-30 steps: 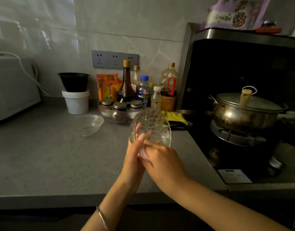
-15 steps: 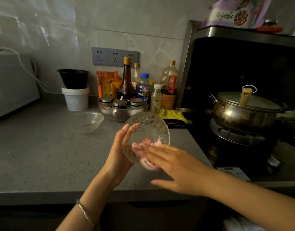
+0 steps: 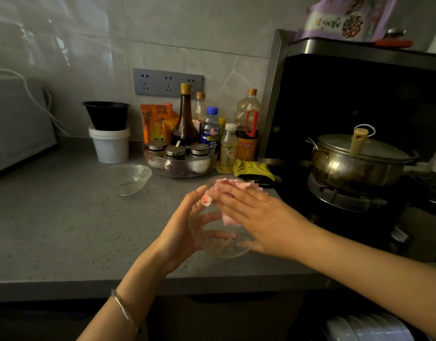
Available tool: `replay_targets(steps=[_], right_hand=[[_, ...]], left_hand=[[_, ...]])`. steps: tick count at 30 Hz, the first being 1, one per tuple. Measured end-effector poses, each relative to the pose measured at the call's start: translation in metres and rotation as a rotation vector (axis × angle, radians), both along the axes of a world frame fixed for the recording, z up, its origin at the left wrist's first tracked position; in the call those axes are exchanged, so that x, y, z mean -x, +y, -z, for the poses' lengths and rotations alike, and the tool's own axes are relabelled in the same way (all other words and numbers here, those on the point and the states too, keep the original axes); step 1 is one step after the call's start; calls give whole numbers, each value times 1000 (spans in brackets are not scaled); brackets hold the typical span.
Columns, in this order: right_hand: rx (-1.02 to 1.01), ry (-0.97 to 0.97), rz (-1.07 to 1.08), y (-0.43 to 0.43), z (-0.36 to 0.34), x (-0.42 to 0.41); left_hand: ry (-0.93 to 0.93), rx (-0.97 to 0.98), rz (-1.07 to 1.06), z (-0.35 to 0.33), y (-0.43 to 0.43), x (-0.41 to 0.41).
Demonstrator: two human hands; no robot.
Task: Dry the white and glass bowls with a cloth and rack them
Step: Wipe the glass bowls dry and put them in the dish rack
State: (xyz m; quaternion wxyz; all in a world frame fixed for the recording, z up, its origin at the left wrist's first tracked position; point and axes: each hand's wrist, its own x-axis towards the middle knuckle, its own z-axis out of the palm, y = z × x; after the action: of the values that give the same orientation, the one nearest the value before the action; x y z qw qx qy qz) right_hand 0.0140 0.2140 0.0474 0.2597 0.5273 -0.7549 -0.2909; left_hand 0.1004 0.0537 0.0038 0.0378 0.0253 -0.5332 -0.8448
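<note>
While the left hand [image 3: 182, 232] cups the clear, rounded glass bowl [image 3: 219, 244], the right hand [image 3: 256, 217] presses a crumpled pink cloth [image 3: 233, 187] inside its rim.

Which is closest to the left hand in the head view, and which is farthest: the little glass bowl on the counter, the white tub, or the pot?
From the left hand:
1. Little glass bowl, on the counter just up and left of it.
2. White tub, farther back left by the wall, under a black bowl.
3. Pot, far off to the right on the stove.
</note>
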Motion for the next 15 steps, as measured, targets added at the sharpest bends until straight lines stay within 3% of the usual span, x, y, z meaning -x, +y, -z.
replay_targets(steps=[5,7,9,13,15], right_hand=[[59,-596,12,2,21,-33],[97,-738,-29,-3,21,-45],[150,-747,-49,-10,19,-42],[207,-443,45,-14,16,-34],[182,-450,49,-13,15,-44]], left_hand=[[2,27,-92,2,1,-2],[-12,17,-87,5,4,-3],[-3,2,-60,4,5,-5],[48,5,-94,-3,2,-10],[26,-21,-148,-4,-3,-10]])
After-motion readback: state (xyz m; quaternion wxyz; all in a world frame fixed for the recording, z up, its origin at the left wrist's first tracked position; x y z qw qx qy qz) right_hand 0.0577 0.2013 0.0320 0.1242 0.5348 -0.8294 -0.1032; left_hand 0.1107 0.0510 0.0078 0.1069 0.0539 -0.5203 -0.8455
